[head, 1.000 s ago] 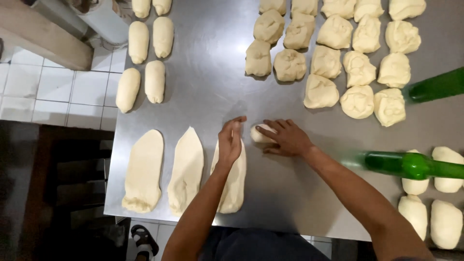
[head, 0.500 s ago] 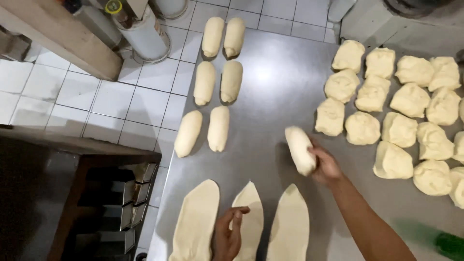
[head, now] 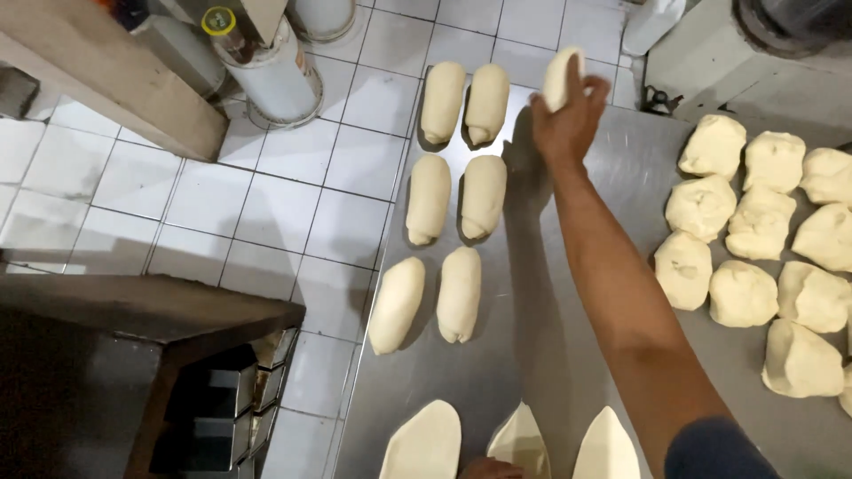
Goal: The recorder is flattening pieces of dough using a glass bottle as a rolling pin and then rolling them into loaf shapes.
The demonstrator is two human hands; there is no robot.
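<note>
My right hand (head: 568,120) is stretched out over the far end of the steel table (head: 550,293) and grips a rolled dough log (head: 561,78) above the table's far edge. Just left of it lie several rolled dough logs (head: 484,195) in two columns. Only the top of my left hand (head: 488,468) shows at the bottom edge, resting by the middle one of three flattened dough sheets (head: 519,439); its fingers are hidden.
Several rough dough lumps (head: 745,239) crowd the right side of the table. White floor tiles (head: 293,195) lie left of the table, with a metal cylinder (head: 271,75), a wooden beam (head: 106,80) and a dark stand (head: 133,364) holding stacked tins.
My right hand carried the rolled log from mid-table out to the far end, beside the rows of logs. The view has shifted left and forward; my left hand stayed by the flat sheets.
</note>
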